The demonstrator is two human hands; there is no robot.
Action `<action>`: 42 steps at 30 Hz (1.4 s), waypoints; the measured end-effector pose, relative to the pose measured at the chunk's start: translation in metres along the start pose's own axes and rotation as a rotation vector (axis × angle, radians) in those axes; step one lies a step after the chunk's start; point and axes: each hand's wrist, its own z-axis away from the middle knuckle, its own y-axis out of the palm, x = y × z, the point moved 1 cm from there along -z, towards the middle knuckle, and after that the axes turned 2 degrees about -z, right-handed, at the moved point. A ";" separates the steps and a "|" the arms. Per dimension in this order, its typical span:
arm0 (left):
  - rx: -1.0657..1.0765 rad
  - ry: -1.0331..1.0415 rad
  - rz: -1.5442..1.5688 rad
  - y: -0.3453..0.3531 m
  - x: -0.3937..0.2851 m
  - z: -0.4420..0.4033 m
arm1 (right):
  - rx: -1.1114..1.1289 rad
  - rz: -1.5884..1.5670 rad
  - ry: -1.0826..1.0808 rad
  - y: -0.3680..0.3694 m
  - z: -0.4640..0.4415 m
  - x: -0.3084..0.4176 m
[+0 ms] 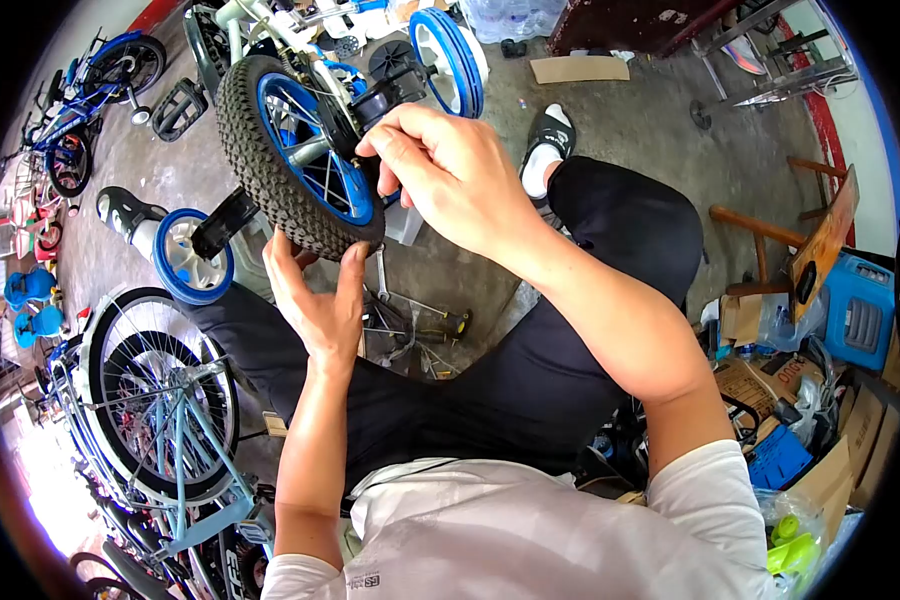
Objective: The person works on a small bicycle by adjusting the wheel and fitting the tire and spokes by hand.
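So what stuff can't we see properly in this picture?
All in the head view:
- Anything the right hand might be pinching: its own fingers hide it.
- The palm of the left hand, by the tyre: the back of the hand hides it.
- The rest of the pale frame: cut off by the top edge.

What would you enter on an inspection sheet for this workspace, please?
Surface: concrete floor, partly covered.
Job's things: knobbly tyre on blue-rimmed wheel; wrench between the legs.
Clutter: cardboard and blue case at the right.
Grippers: left grip holds the tyre from below; right grip near the wheel's centre, hold unclear.
Cables: no power cable seen; thin dark line, perhaps a cord, at the shirt hem.
Surroundings: light-blue bicycle left; wooden stool right.
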 end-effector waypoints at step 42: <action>-0.037 0.138 -0.095 0.002 0.003 0.001 | -0.039 0.098 -0.107 -0.005 -0.003 -0.010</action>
